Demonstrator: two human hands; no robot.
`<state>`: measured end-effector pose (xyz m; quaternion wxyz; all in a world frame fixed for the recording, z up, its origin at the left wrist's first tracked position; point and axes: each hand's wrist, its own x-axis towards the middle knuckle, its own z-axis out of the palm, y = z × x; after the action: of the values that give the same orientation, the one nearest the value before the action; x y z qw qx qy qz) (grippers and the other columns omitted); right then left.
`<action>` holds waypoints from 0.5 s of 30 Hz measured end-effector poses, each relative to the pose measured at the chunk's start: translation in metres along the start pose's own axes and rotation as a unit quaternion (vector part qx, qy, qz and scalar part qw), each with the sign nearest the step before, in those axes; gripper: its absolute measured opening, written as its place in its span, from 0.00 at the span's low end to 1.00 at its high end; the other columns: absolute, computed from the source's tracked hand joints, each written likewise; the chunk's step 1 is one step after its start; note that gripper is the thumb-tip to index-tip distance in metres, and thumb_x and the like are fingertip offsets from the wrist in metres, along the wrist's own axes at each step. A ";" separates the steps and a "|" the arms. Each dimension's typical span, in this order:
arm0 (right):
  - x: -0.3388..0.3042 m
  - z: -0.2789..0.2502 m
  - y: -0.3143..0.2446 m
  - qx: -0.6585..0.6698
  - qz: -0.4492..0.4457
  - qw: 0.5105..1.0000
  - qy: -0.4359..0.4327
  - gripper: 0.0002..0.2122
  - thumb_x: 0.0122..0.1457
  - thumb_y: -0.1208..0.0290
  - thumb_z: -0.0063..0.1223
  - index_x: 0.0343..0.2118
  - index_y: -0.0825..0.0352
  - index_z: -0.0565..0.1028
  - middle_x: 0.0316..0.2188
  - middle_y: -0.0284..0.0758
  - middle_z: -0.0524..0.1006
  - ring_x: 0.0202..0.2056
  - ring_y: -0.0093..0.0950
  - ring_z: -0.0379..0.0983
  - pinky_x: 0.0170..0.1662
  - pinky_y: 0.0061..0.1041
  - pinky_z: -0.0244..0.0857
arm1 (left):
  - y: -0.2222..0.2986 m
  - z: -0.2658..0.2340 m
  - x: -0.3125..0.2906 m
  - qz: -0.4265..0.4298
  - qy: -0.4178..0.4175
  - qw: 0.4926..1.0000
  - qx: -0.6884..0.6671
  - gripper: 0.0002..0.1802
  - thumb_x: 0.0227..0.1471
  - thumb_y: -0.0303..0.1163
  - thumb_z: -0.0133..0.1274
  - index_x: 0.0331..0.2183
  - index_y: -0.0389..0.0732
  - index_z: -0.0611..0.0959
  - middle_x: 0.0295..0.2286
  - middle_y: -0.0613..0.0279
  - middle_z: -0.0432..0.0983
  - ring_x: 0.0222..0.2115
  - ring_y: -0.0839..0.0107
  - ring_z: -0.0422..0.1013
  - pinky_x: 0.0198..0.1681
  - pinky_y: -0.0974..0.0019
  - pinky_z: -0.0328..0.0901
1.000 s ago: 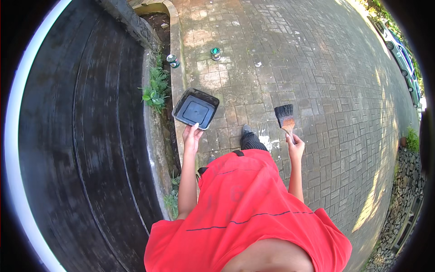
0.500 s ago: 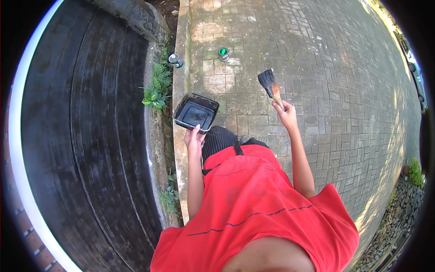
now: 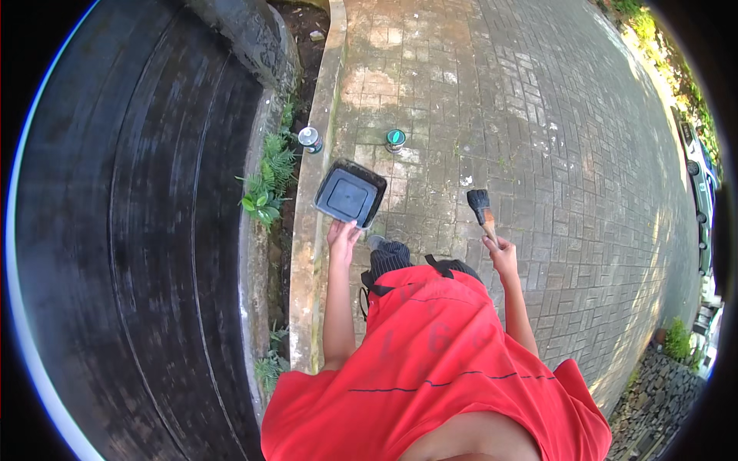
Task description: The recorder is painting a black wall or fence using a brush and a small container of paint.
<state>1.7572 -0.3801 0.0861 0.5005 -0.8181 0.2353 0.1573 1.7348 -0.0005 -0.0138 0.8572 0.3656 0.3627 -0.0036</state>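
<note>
A square black plastic tray [image 3: 351, 194] is held out in front of me, its near edge gripped by my left hand [image 3: 344, 241]. Dark residue coats its inner walls. To the right, my right hand [image 3: 501, 256] is closed around the wooden handle of a wide paintbrush [image 3: 483, 209], whose black bristles point away from me. Beyond the tray stand two cans: one with a pale lid [image 3: 310, 139] on the kerb, and one with a green-marked lid [image 3: 396, 140] on the paving.
A dark, streaked plank surface [image 3: 169, 230] fills the left side. Ferns and leafy plants [image 3: 270, 180] grow in a strip beside a concrete kerb [image 3: 306, 284]. Brick paving [image 3: 569, 177] spreads to the right, with parked vehicles [image 3: 703, 188] and a stone wall [image 3: 653, 407] at the far right.
Both cans and the paving appear lower in view. The brush has come down and turned more upright, and the tray sits slightly farther right, tipped to show more of its inside. Both grips stay the same.
</note>
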 end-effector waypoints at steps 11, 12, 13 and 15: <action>0.135 0.026 -0.112 -0.150 -0.068 0.984 -0.075 0.15 0.47 0.58 0.56 0.18 0.67 0.75 0.09 0.23 0.63 0.13 0.13 0.55 0.17 0.18 0.48 | -0.007 0.063 0.057 0.008 0.022 0.995 -0.093 0.23 0.42 0.23 0.53 0.43 0.43 0.68 0.37 0.66 0.69 0.38 0.72 0.68 0.41 0.63 0.65; 0.156 0.029 -0.119 -0.160 -0.078 0.980 -0.088 0.15 0.47 0.58 0.56 0.18 0.67 0.75 0.09 0.23 0.63 0.13 0.13 0.55 0.17 0.18 0.48 | -0.011 0.066 0.058 0.018 0.033 0.994 -0.106 0.23 0.42 0.23 0.53 0.43 0.43 0.68 0.37 0.66 0.69 0.38 0.72 0.68 0.41 0.63 0.65; 0.173 0.036 -0.129 -0.177 -0.088 0.974 -0.114 0.16 0.46 0.57 0.56 0.18 0.67 0.75 0.09 0.24 0.63 0.13 0.14 0.56 0.17 0.19 0.48 | -0.013 0.071 0.060 0.032 0.076 0.992 -0.099 0.21 0.43 0.24 0.52 0.42 0.43 0.68 0.37 0.65 0.70 0.38 0.71 0.69 0.42 0.63 0.65; 0.205 0.055 -0.151 -0.198 -0.110 0.959 -0.170 0.16 0.46 0.57 0.56 0.18 0.68 0.75 0.09 0.24 0.63 0.14 0.14 0.57 0.17 0.20 0.50 | -0.018 0.072 0.068 0.060 0.128 0.984 -0.113 0.22 0.43 0.25 0.52 0.43 0.42 0.67 0.38 0.64 0.70 0.39 0.68 0.69 0.43 0.62 0.64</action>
<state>2.0104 -0.3192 0.0726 0.3752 -0.8828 0.0191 0.2819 1.8244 -0.0414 -0.0342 0.8382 0.2851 0.4449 0.1352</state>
